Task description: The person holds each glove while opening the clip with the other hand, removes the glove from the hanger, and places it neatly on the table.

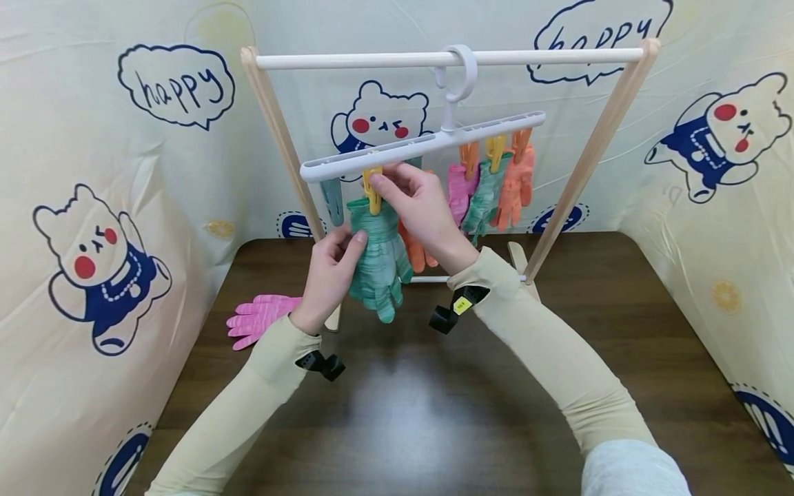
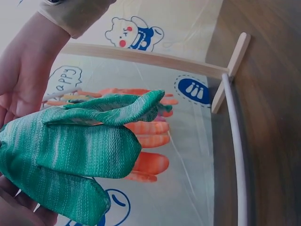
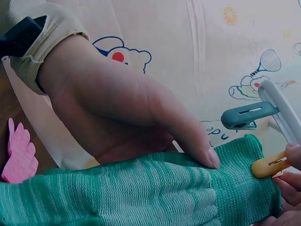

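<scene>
We noted the green glove [image 1: 376,255] hanging at the hanger's [image 1: 422,146] 7 o'clock end — soft, light knit, best pinched at the cuff. Left hand [image 1: 329,272] gripped its side; right hand [image 1: 417,207] pinched the yellow clip [image 1: 373,194].

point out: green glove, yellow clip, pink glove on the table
green glove [image 1: 378,255], head view, on the palm.
yellow clip [image 3: 269,166], right wrist view, on the clip's body.
pink glove [image 1: 260,318], head view, on the fingers.

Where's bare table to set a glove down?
The tabletop in front of the rack is free, also right of its right leg. Crowded: under the hanger, and left where the pink glove lies.
</scene>
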The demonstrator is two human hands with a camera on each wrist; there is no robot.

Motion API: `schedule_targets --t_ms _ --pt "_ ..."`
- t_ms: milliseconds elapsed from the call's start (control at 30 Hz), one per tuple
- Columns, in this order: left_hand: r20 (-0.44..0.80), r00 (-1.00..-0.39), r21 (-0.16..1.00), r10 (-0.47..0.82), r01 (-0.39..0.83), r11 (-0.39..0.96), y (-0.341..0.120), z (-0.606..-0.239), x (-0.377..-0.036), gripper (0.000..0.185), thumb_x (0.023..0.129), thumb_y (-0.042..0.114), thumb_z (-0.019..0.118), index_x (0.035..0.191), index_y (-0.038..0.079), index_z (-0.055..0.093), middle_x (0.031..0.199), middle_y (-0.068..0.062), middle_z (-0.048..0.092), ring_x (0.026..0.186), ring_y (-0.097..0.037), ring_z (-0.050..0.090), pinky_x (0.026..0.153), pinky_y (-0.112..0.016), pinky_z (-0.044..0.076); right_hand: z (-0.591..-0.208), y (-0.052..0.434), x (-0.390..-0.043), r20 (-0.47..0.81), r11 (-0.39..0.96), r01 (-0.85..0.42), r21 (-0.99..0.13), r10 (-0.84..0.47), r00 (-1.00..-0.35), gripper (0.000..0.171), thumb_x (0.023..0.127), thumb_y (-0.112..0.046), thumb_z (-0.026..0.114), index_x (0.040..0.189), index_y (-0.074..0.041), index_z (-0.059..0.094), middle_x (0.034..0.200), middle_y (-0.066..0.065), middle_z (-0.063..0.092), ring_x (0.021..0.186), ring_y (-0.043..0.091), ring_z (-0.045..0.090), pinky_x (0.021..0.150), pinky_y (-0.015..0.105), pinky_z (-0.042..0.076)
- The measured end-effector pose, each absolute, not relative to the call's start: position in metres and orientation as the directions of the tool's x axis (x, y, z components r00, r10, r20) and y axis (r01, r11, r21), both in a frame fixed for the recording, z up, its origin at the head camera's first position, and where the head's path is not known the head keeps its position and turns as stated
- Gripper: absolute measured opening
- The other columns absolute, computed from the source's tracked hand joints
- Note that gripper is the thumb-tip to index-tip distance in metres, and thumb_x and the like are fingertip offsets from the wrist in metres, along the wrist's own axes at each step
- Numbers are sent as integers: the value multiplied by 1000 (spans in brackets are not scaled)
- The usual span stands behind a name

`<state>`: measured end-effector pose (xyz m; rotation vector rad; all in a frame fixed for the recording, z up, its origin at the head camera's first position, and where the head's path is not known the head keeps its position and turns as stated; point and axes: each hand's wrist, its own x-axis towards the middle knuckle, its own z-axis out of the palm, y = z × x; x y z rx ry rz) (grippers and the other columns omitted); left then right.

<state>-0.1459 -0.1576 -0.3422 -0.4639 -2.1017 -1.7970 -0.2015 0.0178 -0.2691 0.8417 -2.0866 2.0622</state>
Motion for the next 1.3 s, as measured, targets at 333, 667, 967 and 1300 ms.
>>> schedule_targets --t_ms 333,667,967,1300 --pt "459 -888 874 37 458 162 -158 -343 -146 27 106 10 54 121 -9 66 95 -16 65 77 -11 62 69 -22 55 -267 16 -199 382 -65 -381 -922 -299 -874 33 105 -15 63 134 -1 66 124 14 73 110 22 69 97 36 56" --pt "451 -891 880 56 454 142 -159 -347 -147 28 107 10 54 125 -8 66 95 -6 67 78 -12 65 70 -24 57 -266 15 -197 345 -65 -340 -938 -268 -900 34 104 -15 65 135 -2 66 124 13 73 111 22 69 97 34 55" --pt "444 -894 881 54 447 156 -160 -349 -145 28 107 12 55 124 -6 67 99 -11 68 80 -13 65 72 -24 57 -265 15 -196 326 -52 -324 -945 -255 -910 34 104 -17 66 135 -3 67 122 13 74 109 22 69 97 34 56" --pt "427 -901 887 69 433 162 -163 -352 -141 26 107 12 55 119 -6 68 99 -14 69 81 -14 64 74 -25 58 -266 14 -196 328 -56 -324 -944 -244 -913 34 104 -16 65 135 -3 67 122 13 74 108 22 69 97 33 56"
